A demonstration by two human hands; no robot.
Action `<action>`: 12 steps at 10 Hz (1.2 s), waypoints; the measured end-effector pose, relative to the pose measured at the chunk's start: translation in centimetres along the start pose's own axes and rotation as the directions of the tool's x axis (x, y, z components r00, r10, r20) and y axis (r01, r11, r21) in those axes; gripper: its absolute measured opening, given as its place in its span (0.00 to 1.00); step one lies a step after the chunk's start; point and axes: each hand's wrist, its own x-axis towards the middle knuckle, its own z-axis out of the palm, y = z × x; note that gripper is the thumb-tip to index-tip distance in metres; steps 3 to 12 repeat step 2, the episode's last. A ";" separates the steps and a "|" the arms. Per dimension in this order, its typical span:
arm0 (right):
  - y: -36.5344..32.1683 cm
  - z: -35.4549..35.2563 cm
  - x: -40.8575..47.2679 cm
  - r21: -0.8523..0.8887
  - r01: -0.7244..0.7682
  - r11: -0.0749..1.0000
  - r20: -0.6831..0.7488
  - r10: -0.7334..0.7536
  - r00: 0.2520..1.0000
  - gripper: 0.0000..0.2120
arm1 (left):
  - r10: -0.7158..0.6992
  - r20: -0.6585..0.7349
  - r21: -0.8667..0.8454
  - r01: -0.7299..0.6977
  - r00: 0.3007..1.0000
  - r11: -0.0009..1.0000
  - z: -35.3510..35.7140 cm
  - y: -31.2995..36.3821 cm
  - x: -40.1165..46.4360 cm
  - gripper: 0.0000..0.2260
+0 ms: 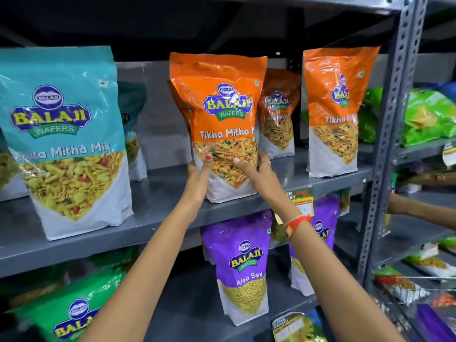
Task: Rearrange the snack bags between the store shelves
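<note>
Mid-placement: glossy orange Tikha Mitha plastic snack bag (223,124) clasped low between left hand (198,180) and right hand (259,178), seemingly resting on grey metal shelf (160,193); release pending.

Both arms reach up; left hand (197,178) and right hand (259,178) clasp inward, thumbs forward

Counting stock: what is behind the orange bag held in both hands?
Behind the held orange bag, another orange Tikha Mitha bag stands further back, partly covered. Anything directly behind is hidden.
</note>
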 end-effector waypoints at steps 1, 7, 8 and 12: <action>-0.4 0.1 -0.4 0.063 0.069 0.996 -0.121 -0.061 0.991 0.42 | 0.069 -0.005 0.055 -0.068 0.998 0.996 -0.3 0.0 -0.1 0.31; -4.3 -1.7 -3.2 0.109 0.278 0.954 -0.415 -0.210 0.885 0.23 | 0.216 -0.051 0.155 -0.206 0.975 0.966 -1.4 0.8 -1.1 0.35; -4.3 -1.7 -3.2 0.109 0.278 0.954 -0.415 -0.210 0.885 0.23 | 0.216 -0.051 0.155 -0.206 0.975 0.966 -1.4 0.8 -1.1 0.35; -4.3 -1.7 -3.2 0.109 0.278 0.954 -0.415 -0.210 0.885 0.23 | 0.216 -0.051 0.155 -0.206 0.975 0.966 -1.4 0.8 -1.1 0.35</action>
